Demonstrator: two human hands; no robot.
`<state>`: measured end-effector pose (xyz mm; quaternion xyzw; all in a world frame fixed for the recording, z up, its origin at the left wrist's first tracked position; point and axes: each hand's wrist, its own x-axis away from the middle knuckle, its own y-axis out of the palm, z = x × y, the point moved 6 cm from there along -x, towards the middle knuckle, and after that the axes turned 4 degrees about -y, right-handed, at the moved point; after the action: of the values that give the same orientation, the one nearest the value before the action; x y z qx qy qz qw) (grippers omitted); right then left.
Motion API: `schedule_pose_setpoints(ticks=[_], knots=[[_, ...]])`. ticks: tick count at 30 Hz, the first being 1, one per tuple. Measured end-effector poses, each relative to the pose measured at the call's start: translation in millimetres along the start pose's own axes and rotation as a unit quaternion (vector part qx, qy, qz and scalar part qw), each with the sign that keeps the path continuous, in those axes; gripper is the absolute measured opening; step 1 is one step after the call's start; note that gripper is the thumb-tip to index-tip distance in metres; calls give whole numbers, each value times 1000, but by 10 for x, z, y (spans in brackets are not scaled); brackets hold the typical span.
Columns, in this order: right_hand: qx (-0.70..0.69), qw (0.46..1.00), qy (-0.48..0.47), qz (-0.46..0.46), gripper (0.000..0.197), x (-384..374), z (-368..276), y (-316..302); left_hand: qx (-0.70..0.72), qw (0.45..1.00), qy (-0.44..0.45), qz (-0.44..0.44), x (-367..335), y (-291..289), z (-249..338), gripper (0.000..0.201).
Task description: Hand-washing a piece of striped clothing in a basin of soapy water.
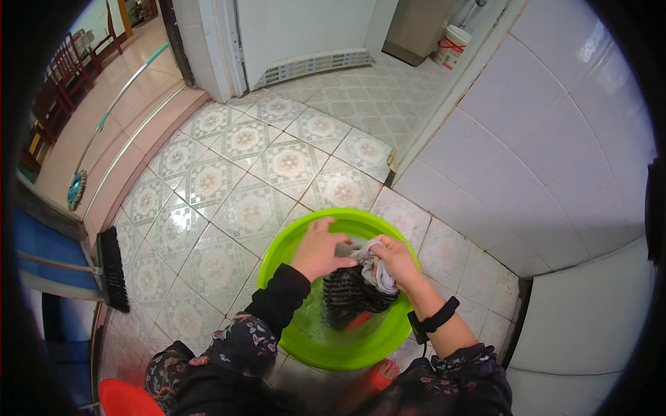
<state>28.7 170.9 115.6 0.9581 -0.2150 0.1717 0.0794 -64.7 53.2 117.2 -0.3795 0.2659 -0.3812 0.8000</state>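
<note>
A bright green plastic basin (277,326) stands on the tiled floor, with sudsy water inside. My right hand (395,262) is closed around a bunched, wet, light grey cloth (375,272) over the basin's right half. To its left, my left hand (320,251) has its fingers apart and curved, the thumb pointing toward the cloth; nothing shows in its grip. Below both hands lies a dark, ribbed or striped piece of fabric (354,295), partly in the water. A red patch shows at its lower edge. I cannot tell whether the two fabrics are joined.
A tiled wall (527,152) and a pale panel (576,326) border the right side. A broom head (112,270) is at left, and a mop (78,188) lies beyond a step. A white door (305,41) stands ahead, a bucket (452,48) past it. Something red (128,399) sits lower left.
</note>
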Motion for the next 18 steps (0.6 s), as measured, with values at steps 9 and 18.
schedule_pose_setpoints(ticks=[9,18], knots=[[9,1000,7,23,18,94,-104,-34,397,897,-120,-152,-29,291,-99,24],[112,992,-51,18,25,26,-7,-22,280,955,-68,65,39,253,23,17]])
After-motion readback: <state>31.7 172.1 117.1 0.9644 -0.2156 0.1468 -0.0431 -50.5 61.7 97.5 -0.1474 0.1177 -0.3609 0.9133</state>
